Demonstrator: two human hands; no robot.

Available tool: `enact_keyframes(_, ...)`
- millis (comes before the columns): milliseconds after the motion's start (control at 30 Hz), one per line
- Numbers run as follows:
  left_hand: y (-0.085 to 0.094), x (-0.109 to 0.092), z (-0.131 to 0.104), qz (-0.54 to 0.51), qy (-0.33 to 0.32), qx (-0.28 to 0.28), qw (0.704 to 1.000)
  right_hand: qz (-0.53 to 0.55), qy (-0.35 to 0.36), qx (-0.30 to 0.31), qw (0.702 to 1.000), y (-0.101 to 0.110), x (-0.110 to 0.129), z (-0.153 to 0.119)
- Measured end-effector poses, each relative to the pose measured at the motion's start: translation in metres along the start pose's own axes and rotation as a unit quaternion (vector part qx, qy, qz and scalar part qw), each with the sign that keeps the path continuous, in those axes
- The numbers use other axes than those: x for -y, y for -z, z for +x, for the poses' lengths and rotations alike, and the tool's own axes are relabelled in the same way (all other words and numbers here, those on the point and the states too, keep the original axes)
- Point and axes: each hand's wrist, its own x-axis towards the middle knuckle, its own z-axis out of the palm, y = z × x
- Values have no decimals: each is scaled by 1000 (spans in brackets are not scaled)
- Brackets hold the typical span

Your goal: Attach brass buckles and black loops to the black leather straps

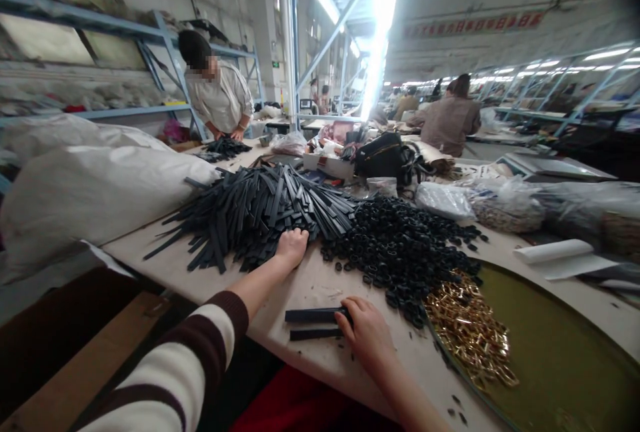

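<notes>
Black flat strips (pixel 270 202) form a large heap on the table. My left hand (pixel 293 247) is at the near edge of this heap, its fingers curled; what they hold, if anything, is hidden. Closer to me, my right hand (pixel 365 329) has its fingers closed on the right end of a black strip (pixel 311 315). Just below lies another black strip (pixel 314 335), its right end near my thumb. To the right of the heap is a pile of small black loops (pixel 400 245). Gold metal rings (pixel 470 329) lie at the left side of an olive-green round tray (pixel 560 352).
White sacks (pixel 100 185) bulge at the left. Behind the piles are a black bag (pixel 383 155), plastic bags (pixel 445 200) and a white paper roll (pixel 555 251). A person (pixel 220 95) handles black pieces across the table; another person (pixel 450 119) sits farther back.
</notes>
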Motion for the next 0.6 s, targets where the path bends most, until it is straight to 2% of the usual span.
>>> enact_keyframes(200, 4, 10, -53, -23, -51, -34, 998, 13, 4, -19, 1000, -7, -4, -2)
enact_keyframes(300, 10, 17, -72, -53, -42, -58, 996, 18, 9, -33, 999, -5, -5, -3)
enact_keyframes(367, 24, 21, -81, -75, -21, -83, 993, 15, 6, -75, 997, 2, -5, -5)
enact_keyframes(467, 66, 21, -98, -148, 0, -153, 977, 23, -2, -133, 991, 17, -5, -9)
enact_keyframes(533, 102, 16, -114, -322, -6, -255, 912, 36, -12, -139, 990, 27, -6, -9)
enact_keyframes(567, 119, 12, -122, -396, -2, -266, 879, 39, -18, -136, 990, 30, -8, -8)
enact_keyframes(600, 133, 8, -130, -470, 6, -253, 846, 38, -22, -130, 991, 32, -10, -5)
